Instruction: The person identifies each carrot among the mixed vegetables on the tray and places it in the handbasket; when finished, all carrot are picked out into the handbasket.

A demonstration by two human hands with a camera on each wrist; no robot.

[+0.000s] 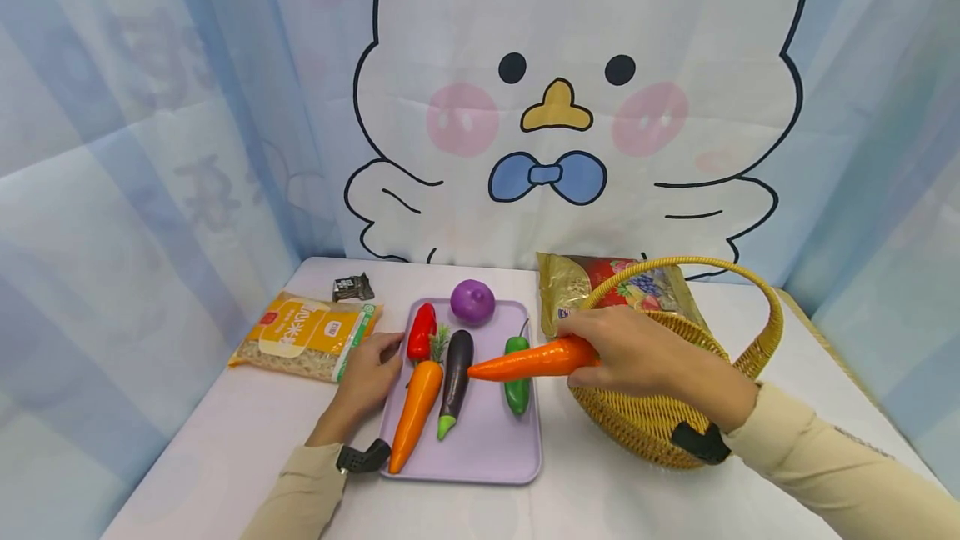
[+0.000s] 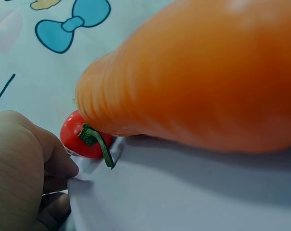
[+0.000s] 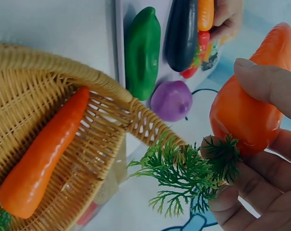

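My right hand (image 1: 630,350) grips an orange carrot (image 1: 536,359) near its thick end, between the tray and the basket. Green leafy tops (image 3: 183,173) hang from that carrot in the right wrist view. Another carrot (image 3: 44,154) lies inside the woven basket (image 1: 637,432). At the left rim of the lilac tray (image 1: 487,457), my left hand (image 1: 367,377) pinches the edge with thumb and fingers. On the tray lie a red pepper (image 1: 422,332), a lighter orange carrot (image 1: 416,415), an eggplant (image 1: 455,382) and a green pepper (image 1: 517,377). A purple onion (image 1: 472,302) sits at its far edge.
Left of the tray lies a yellow-labelled bag of grain (image 1: 307,336), with a small dark packet (image 1: 352,287) behind it. A gold and red bag (image 1: 570,282) stands behind the basket, whose tall handle (image 1: 772,315) arches up. A cartoon-printed curtain (image 1: 555,223) hangs at the back.
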